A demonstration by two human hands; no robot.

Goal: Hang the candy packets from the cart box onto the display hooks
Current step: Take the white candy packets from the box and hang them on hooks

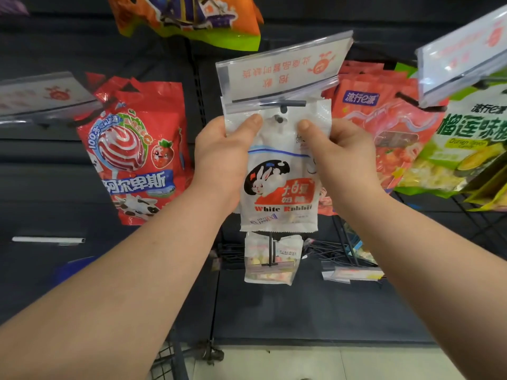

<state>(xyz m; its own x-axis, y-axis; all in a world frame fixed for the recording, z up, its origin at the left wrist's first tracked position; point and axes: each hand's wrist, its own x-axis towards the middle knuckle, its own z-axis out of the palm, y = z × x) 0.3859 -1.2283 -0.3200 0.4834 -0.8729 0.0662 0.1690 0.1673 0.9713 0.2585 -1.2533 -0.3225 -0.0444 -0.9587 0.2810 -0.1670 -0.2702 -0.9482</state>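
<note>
A white White Rabbit candy packet (277, 187) hangs upright in the middle of the view. My left hand (219, 157) pinches its top left corner and my right hand (340, 154) pinches its top right corner. The packet's punch hole sits at the tip of a dark display hook (279, 119), just under a clear price label holder (282, 69). The cart box is out of sight; only a bit of cart wire (167, 357) shows at the bottom.
Red lollipop bags (137, 154) hang to the left, pink packets (389, 133) and green durian candy bags (466, 144) to the right, an orange bag (192, 17) above. A lower hook carries small candy packets (270, 261). The dark back panel lies behind.
</note>
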